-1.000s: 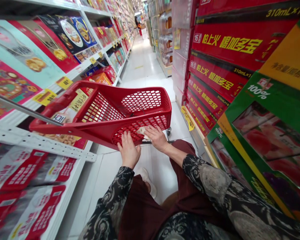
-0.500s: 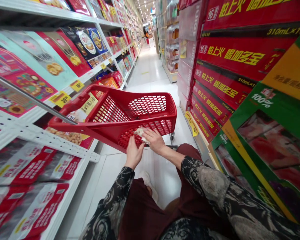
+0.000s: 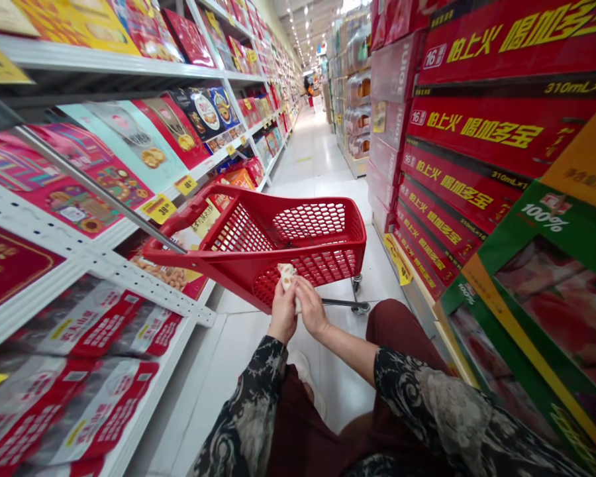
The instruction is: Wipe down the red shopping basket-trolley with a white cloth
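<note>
Both hands are closed around a crumpled whitish cloth [image 3: 287, 273] with orange-brown spots. My left hand [image 3: 283, 315] grips it from the left, and my right hand [image 3: 311, 307] presses in from the right with bent fingers. The cloth's upper end pokes out above the fingers, and part of it shows between the palms. Just behind the hands is the perforated side of a red plastic basket trolley [image 3: 218, 258]. Whether the cloth touches that side, I cannot tell. A metal pull handle [image 3: 99, 190] slants from the trolley to the upper left.
Shelves of packaged snacks [image 3: 139, 142] line the left. Stacked red drink cartons [image 3: 481, 129] and green fruit-printed boxes [image 3: 531, 225] crowd the right. The tiled aisle [image 3: 308, 146] runs ahead, with a distant person [image 3: 308, 89]. My bent knee [image 3: 402, 331] is beside the right arm.
My right hand was spread flatter over the cloth against the trolley's side. Now the hands have drawn together, bunching the cloth upright between them. The view has shifted slightly.
</note>
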`<state>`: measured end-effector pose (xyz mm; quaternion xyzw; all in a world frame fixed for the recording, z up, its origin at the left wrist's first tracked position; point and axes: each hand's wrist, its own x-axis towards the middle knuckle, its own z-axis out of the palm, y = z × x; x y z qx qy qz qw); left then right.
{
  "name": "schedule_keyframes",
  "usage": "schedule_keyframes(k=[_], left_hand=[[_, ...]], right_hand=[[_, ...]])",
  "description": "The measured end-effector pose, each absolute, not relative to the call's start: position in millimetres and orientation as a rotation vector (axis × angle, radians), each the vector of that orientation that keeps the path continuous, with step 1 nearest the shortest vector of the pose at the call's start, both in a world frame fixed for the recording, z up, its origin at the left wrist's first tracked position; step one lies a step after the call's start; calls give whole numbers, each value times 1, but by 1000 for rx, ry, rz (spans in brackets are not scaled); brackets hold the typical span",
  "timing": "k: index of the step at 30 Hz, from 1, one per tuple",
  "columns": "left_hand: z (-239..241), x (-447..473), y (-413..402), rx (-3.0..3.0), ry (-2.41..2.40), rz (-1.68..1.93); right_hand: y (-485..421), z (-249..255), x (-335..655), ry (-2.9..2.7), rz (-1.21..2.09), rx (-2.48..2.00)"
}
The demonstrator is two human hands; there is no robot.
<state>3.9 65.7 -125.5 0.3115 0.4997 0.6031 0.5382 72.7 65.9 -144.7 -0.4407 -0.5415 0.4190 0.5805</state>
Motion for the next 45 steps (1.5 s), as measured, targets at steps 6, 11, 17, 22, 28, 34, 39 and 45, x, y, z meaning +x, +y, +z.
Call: schedule_keyframes(k=[6, 11, 17, 22, 28, 34, 39, 45], left_hand=[[-135, -8, 75, 779, 1432, 1509], [-128, -6, 72, 1057, 1427, 1344], [-128, -8, 62, 1521, 1527, 1094], [-116, -13, 76, 2142, 1662, 967], [-77, -5, 118, 2613, 1638, 1253], [-86, 4, 144, 2735, 1556, 1017], [-105, 8, 136, 2732, 1416, 879], [-121, -5, 127, 2743, 1302, 757]], right_hand=[[75, -140, 85, -1066, 1362, -1155], [79, -140, 87, -559, 1642, -1025], [82, -136, 99, -396, 1714, -995], [88, -127, 108, -587, 1660, -926], [107, -134, 140, -597, 1214, -1178], [98, -148, 155, -635, 1280, -1261], [95, -153, 152, -678, 1337, -1264], [91, -155, 150, -659, 1368, -1286]])
